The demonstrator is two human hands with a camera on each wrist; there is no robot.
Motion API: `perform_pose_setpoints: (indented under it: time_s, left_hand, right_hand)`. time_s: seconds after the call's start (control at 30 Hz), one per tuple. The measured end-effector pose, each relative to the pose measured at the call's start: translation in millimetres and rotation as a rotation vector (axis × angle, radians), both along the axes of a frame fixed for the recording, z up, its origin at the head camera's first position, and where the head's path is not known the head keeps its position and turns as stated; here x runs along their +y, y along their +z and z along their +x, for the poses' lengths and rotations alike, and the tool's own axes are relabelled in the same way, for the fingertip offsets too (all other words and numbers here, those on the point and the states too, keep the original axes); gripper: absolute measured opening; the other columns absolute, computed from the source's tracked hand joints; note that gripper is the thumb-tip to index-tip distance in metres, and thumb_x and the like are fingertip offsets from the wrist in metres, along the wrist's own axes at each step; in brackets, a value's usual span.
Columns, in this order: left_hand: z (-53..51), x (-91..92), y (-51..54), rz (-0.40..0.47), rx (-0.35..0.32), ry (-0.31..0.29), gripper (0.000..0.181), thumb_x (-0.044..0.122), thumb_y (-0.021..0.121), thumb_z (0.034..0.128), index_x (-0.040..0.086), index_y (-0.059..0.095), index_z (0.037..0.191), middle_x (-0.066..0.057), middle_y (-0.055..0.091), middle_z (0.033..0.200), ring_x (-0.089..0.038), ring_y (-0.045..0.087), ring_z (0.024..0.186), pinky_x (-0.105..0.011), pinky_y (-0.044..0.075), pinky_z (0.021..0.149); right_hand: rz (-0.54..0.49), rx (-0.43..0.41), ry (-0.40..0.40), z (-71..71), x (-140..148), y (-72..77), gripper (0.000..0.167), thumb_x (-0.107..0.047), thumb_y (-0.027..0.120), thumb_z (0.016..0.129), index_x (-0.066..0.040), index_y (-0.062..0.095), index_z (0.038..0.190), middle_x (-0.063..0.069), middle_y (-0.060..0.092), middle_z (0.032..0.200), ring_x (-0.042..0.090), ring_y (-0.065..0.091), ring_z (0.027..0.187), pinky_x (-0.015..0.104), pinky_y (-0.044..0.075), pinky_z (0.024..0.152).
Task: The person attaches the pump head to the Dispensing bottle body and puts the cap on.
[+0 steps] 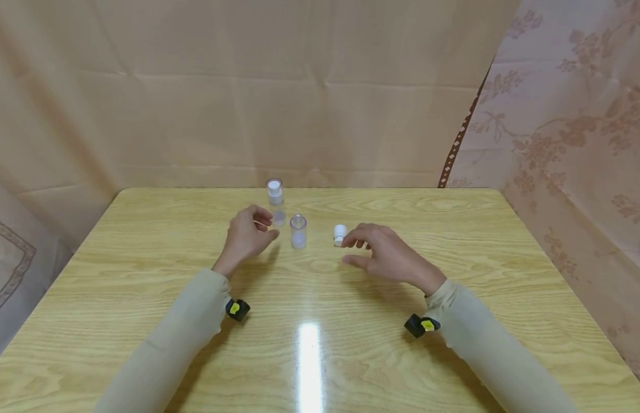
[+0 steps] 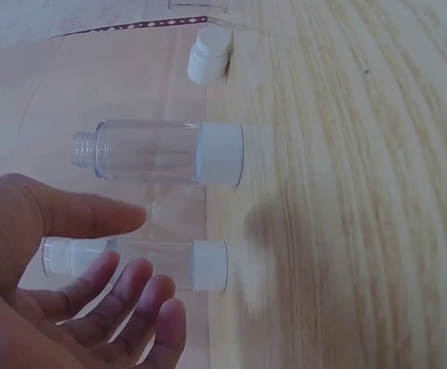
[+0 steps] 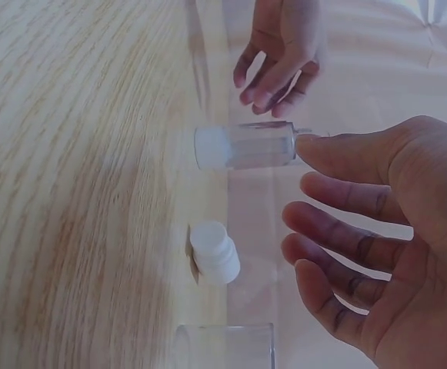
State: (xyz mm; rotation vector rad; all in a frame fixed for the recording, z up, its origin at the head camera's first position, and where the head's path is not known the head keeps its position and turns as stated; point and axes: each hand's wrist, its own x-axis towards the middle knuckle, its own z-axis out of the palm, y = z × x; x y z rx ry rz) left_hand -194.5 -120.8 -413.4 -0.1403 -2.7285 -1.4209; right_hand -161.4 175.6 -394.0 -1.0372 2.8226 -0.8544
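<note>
The bare-necked bottle [image 1: 298, 232] stands upright on the table [image 1: 278, 355], between the two hands, and I can see its white base and clear threaded neck. To my screen's right of it is the white cap [image 1: 340, 234], wider part up, narrower end down on the wood. The capped bottle [image 1: 276, 203] also stands upright, a little behind and to the left.

I see the left hand [image 1: 248, 232] with thumb and fingers well parted, nothing held between them. It is right by the capped bottle; whether a fingertip touches, I can't tell. The right hand [image 1: 384, 249] is nearest the white cap, fingers gently bent and spread from the thumb. It too has hold of nothing, and my right wrist feed shows a gap between its fingers and the cap. That same feed gives me part of a clear cover [image 3: 227, 346], cut off by the picture's bottom edge.

Pale sleeves [image 1: 170, 338] reach in from below. Behind the table I have a beige curtain [image 1: 299, 103] and a flowered cloth [image 1: 573, 115].
</note>
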Motion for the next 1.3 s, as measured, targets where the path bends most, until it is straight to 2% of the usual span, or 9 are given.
perform_pose_setpoints:
  time_s: [0.3, 0.63, 0.93, 1.13, 1.3]
  left_hand:
    - [0.6, 3.7, -3.0, 0.041, -0.047, -0.132, 0.05, -0.001, 0.079, 0.0824, -0.008, 0.059, 0.127, -0.025, 0.061, 0.123, -0.042, 0.06, 0.114, -0.048, 0.051, 0.097]
    - [-1.7, 14.5, -8.2, 0.057, -0.048, -0.189, 0.052, 0.002, 0.082, 0.0834, -0.006, 0.057, 0.129, -0.024, 0.06, 0.13, -0.041, 0.06, 0.117, -0.048, 0.049, 0.1]
    - [-6.2, 23.7, -15.8, 0.122, -0.041, -0.192, 0.053, 0.001, 0.082, 0.0834, -0.009, 0.057, 0.129, -0.025, 0.061, 0.128, -0.042, 0.061, 0.116, -0.047, 0.051, 0.099]
    - [-6.3, 29.0, -16.1, 0.205, -0.076, -0.17, 0.053, 0.0, 0.081, 0.0836, -0.008, 0.057, 0.13, -0.024, 0.06, 0.13, -0.04, 0.06, 0.119, -0.045, 0.051, 0.099]
    - [-7.4, 33.5, -16.5, 0.231, -0.081, -0.154, 0.052, -0.003, 0.08, 0.0836, -0.008, 0.057, 0.13, -0.024, 0.06, 0.13, -0.04, 0.061, 0.119, -0.043, 0.052, 0.099]
  right_hand:
    - [0.002, 0.006, -0.019, -0.9, 0, 1.9, 0.022, -0.02, 0.076, 0.093, -0.01, 0.073, 0.112, 0.002, 0.071, 0.108, 0.028, 0.063, 0.098, 0.047, 0.054, 0.08]
    - [-0.027, -0.016, -0.004, -2.6, -6, 0.3, 0.025, -0.018, 0.076, 0.093, -0.006, 0.072, 0.114, 0.007, 0.071, 0.11, 0.031, 0.064, 0.099, 0.048, 0.055, 0.081]
    - [-0.02, -0.028, -0.003, -2.6, -7, -0.2, 0.025, -0.019, 0.076, 0.093, -0.005, 0.072, 0.113, 0.008, 0.071, 0.109, 0.031, 0.064, 0.099, 0.047, 0.055, 0.081]
    - [-0.005, -0.029, -0.006, -1.3, -6, -0.4, 0.026, -0.019, 0.076, 0.093, -0.004, 0.072, 0.113, 0.008, 0.071, 0.109, 0.03, 0.063, 0.099, 0.041, 0.053, 0.08]
    - [-0.002, -0.022, -0.007, -0.6, -6, 0.2, 0.026, -0.019, 0.077, 0.092, -0.004, 0.072, 0.113, 0.009, 0.071, 0.109, 0.03, 0.064, 0.098, 0.041, 0.052, 0.08]
